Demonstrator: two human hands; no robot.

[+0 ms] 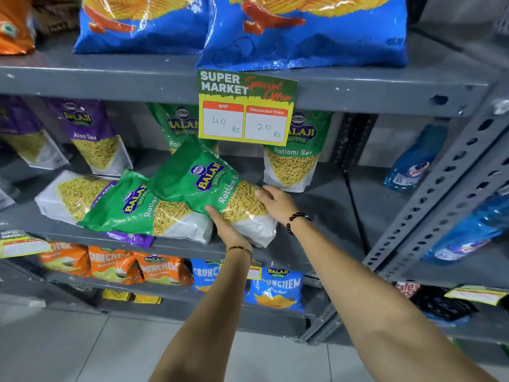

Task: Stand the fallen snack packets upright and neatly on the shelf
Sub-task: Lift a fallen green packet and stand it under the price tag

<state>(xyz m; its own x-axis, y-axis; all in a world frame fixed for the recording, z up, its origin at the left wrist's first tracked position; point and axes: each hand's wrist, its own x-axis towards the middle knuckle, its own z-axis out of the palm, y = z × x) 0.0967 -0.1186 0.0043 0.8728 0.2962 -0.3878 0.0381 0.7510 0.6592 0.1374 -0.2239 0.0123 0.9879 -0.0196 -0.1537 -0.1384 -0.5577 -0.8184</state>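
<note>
A green Ratlami Sev packet (203, 183) is tilted above the grey middle shelf (316, 205), held between both hands. My left hand (228, 230) grips its lower white end from below. My right hand (275, 202) presses on its right side. A second green packet (137, 205) lies fallen to its left, resting on a flat purple Aloo Sev packet (71, 194). Upright green packets stand at the back (297, 158) and behind the price card (176, 128). Two purple packets (91, 133) stand at the back left.
A price card (245, 106) hangs from the upper shelf's edge, just above the held packet. Large blue chip bags (303, 31) sit above. Orange and blue Crunchem packets (154, 268) fill the lower shelf. Blue bottles (418, 158) lie past the perforated upright (446, 183) on the right.
</note>
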